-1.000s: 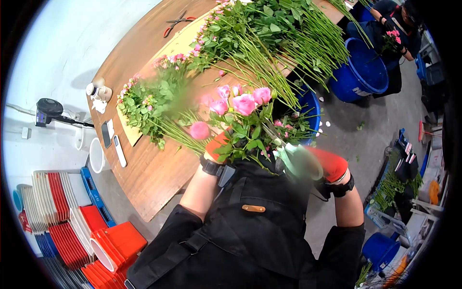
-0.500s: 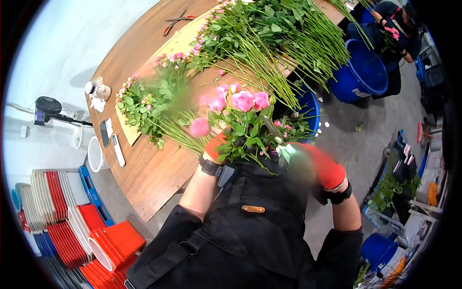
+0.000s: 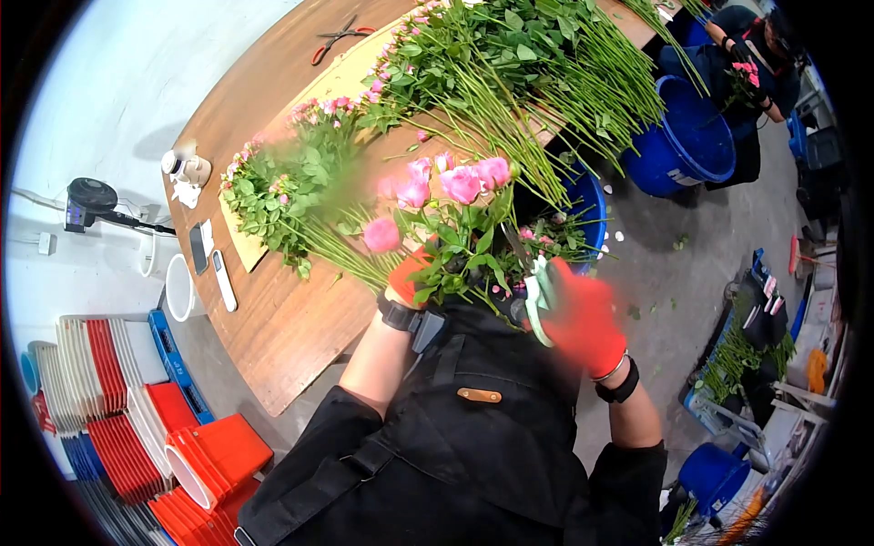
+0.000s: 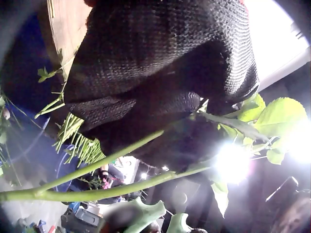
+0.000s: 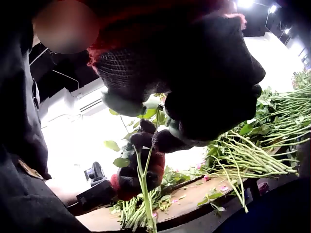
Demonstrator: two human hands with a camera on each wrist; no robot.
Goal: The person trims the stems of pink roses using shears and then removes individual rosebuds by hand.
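Observation:
My left hand [image 3: 411,278], in a red and black knit glove, grips a spray of pink roses [image 3: 461,184] with green leaves, held upright before my apron. In the left wrist view the dark glove is closed around the forked green stem [image 4: 97,195], which sticks out below it. My right hand [image 3: 584,318], gloved alike, holds pruning shears with pale green handles [image 3: 534,314]. Their blades point up beside the rose leaves, right of the blooms. In the right wrist view my right hand [image 5: 209,82] is close above the left glove [image 5: 138,170], near the stem's upper part.
Bunches of roses [image 3: 437,77] lie across the wooden table [image 3: 291,337], with red-handled pliers [image 3: 339,41] and a phone [image 3: 198,247]. Blue buckets [image 3: 683,136] stand at the right, near another person. Stacked crates [image 3: 218,455] are at lower left.
My right hand has moved left, closer to the roses and my body, and the shears have turned so their handles show more clearly. The left hand keeps its grip in nearly the same place.

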